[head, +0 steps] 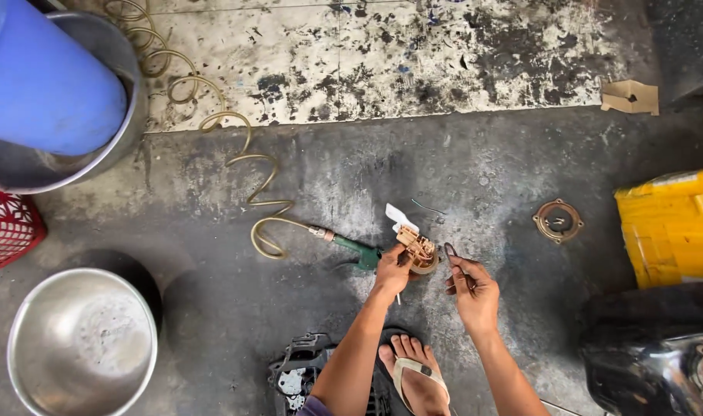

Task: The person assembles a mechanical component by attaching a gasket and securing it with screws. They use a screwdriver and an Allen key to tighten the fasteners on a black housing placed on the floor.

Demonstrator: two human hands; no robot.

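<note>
Much is cut off by the frame: the blue barrel (47, 77) and the grey tub (97, 146) under it at upper left, the red basket (5, 227) at the left edge, the yellow container (671, 227) and a black glossy tank (652, 358) at right. What the black part (297, 374) beside the sandalled foot (417, 374) is cannot be made out.

Counted: two hands, one foot, one steel bowl (82, 343), one brass-coloured ring (558, 221), one scrap of cardboard (630, 97), one coiled air hose (236, 154) ending in a green blow gun (359, 252).

The left hand (391, 271) has its fingers closed around a small tan assembly (418, 250) (a white tab sticks up from its far side), which sits at the fingertips, just above the floor. The right hand (473, 291) pinches a thin dark tool (450, 250) between thumb and fingers; its tip stands just beside the assembly, though whether it touches is too small to tell. The blow gun lies just beyond the left hand's knuckles; the ring lies well apart from the right fingers.
</note>
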